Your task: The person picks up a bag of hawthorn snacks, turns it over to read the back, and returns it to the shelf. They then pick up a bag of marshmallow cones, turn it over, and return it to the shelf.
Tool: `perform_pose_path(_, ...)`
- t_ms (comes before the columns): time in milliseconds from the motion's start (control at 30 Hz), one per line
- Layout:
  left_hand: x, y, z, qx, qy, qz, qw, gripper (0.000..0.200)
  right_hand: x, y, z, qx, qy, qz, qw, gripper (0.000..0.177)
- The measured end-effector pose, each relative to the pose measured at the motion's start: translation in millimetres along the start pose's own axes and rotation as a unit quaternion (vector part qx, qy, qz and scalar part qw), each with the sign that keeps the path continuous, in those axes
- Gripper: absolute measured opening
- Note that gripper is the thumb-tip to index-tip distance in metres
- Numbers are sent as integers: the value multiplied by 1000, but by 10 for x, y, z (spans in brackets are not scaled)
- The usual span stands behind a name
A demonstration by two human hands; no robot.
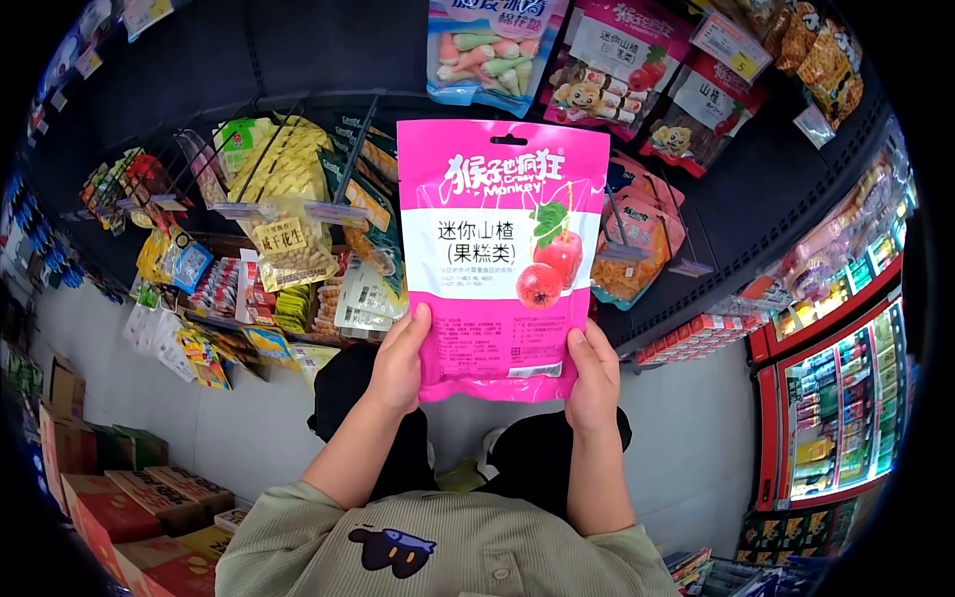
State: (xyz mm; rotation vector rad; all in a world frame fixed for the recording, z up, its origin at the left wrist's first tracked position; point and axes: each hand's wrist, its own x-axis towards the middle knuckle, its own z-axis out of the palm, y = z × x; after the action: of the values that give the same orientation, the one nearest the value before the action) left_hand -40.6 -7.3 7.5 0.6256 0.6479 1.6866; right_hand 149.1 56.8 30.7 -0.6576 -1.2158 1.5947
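Snack rack [328,50] fills the upper frame, drinks cooler [841,398] at the right edge. Dead centre I have the pink pouch [502,249], upright in front of the rack. I judge it light, soft and crinkly, with glossy film that may slip, so the bottom corners are the spots to pinch. It has a white band, printed red fruit and a hang hole on top. Left hand [398,363] and right hand [594,378] each clamp a lower corner, thumbs in front.
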Motion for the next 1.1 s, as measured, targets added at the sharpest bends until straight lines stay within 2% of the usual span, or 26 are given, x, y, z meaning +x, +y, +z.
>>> perform_pose_path(400,44,-120,144,47,26,-13,998,47,-47,4,-206,24,21,13,999,29)
perform_pose_path(1100,45,-128,150,35,41,-5,999,44,-34,42,-223,25,12,12,1000,28)
